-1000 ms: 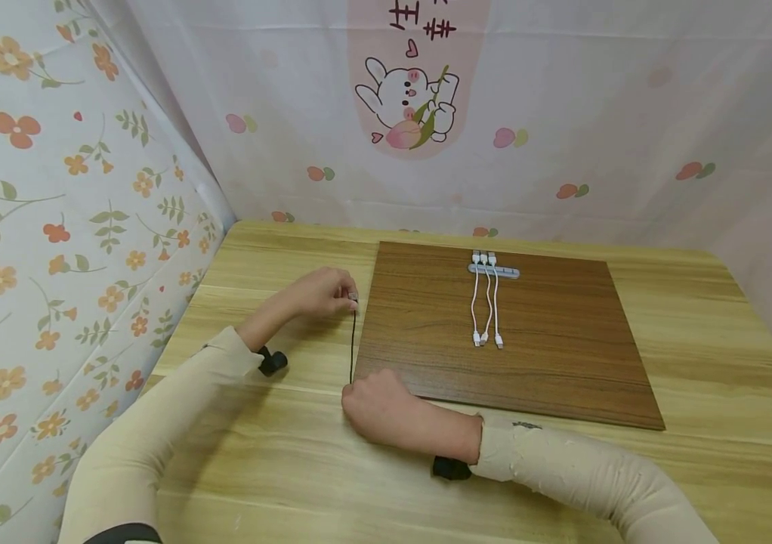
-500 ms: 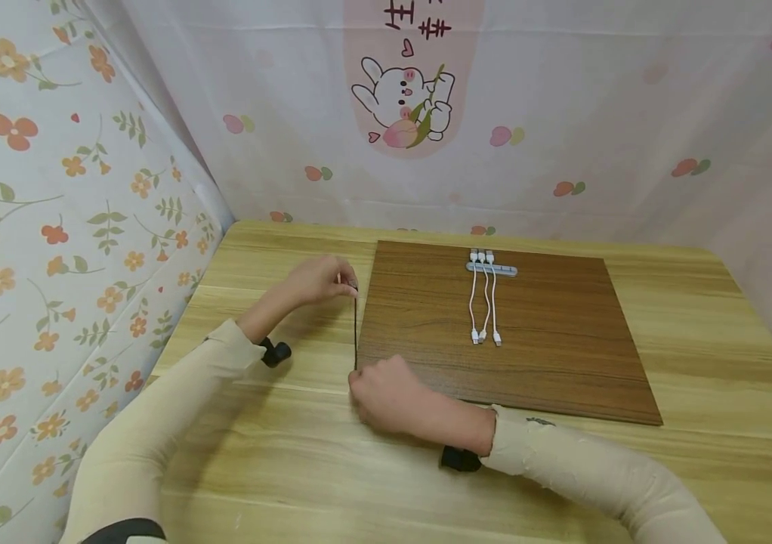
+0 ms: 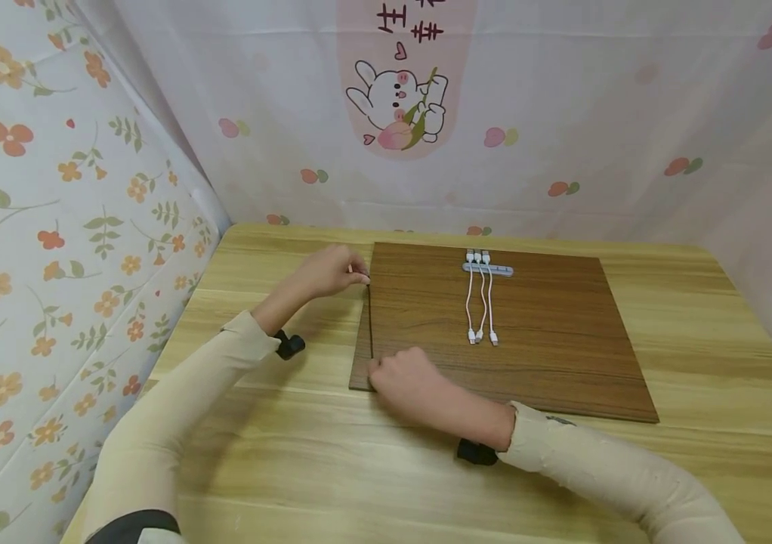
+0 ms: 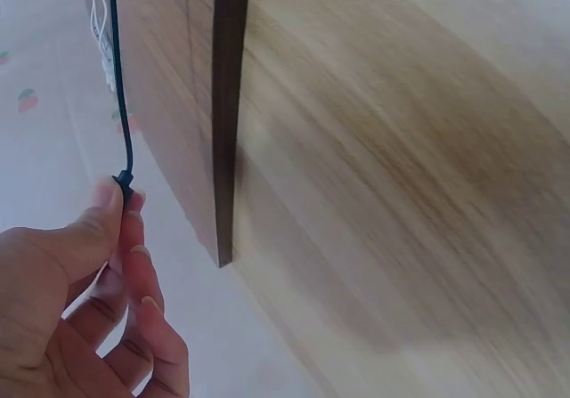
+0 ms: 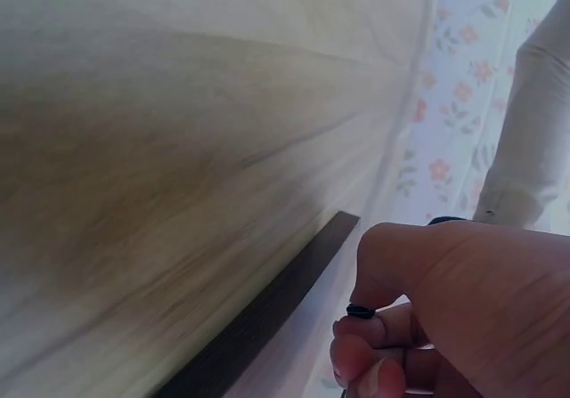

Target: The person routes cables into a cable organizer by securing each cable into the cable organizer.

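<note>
A thin black cable (image 3: 370,321) is stretched taut between the two hands, over the left edge of the dark brown board (image 3: 563,340). Its far end, a black plug (image 4: 126,181), is pinched between thumb and fingertips of my left hand (image 3: 328,272). My right hand (image 3: 413,381) pinches the near end, of which only a small black tip (image 5: 361,311) shows in the right wrist view. On the board, several-slot grey cable clip (image 3: 500,270) holds white cables (image 3: 483,302) side by side, their plugs hanging toward the front.
The board lies on a light wooden table (image 3: 277,438). Behind the table hangs a white curtain (image 3: 257,75) with a rabbit print, and a floral sheet (image 3: 53,302) covers the left side.
Both hands have moved to the right and slightly away with the black cable, from beside the board to over its left edge. The white cables have stayed in the clip.
</note>
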A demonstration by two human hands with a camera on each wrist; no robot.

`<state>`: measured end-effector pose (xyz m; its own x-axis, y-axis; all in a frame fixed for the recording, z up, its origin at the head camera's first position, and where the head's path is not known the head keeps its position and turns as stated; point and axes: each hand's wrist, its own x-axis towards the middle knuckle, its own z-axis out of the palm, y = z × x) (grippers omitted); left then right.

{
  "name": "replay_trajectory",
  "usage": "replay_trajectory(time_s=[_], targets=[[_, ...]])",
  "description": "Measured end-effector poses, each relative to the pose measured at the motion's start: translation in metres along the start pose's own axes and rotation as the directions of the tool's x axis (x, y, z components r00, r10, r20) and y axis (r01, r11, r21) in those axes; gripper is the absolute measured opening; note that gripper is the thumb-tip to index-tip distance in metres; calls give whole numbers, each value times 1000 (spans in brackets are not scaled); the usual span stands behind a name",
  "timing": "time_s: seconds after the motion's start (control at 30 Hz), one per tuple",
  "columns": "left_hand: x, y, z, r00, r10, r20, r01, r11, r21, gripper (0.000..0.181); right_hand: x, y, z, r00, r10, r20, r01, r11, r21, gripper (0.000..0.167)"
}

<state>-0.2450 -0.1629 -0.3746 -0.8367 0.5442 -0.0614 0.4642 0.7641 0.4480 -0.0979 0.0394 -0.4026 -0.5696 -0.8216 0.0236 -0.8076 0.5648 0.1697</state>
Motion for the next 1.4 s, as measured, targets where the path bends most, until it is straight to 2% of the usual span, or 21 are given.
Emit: replay_trajectory(time_s=[0.17,0.37,0.63,0.93,1.13,1.4], targets=[[6,4,3,999,-34,-7,34,999,5,14,-4,5,0,1000,16,-15,-17,1000,-14,9],[11,7,6,1000,-19,-8,19,1000,-8,14,-10,14,5,995,32,-99,-27,998,52,10],[21,15,9,1000,-22,-12,21,1000,-18,14,-22,27,7,986,45,-158,-29,994,104,8],[38,25,12,1000,0,-28,0,1000,-31,13,-34,39,9,989,61,-134,-51,996,75,12],[51,32,13,999,-1,-33,0,1000,-28,11,-39,44,8,992,54,-111,-52,999,16,18],[65,41,12,1000,13,-17,-13,1000,-15,14,-45,49,10,994,59,-97,-62,998,-29,23]])
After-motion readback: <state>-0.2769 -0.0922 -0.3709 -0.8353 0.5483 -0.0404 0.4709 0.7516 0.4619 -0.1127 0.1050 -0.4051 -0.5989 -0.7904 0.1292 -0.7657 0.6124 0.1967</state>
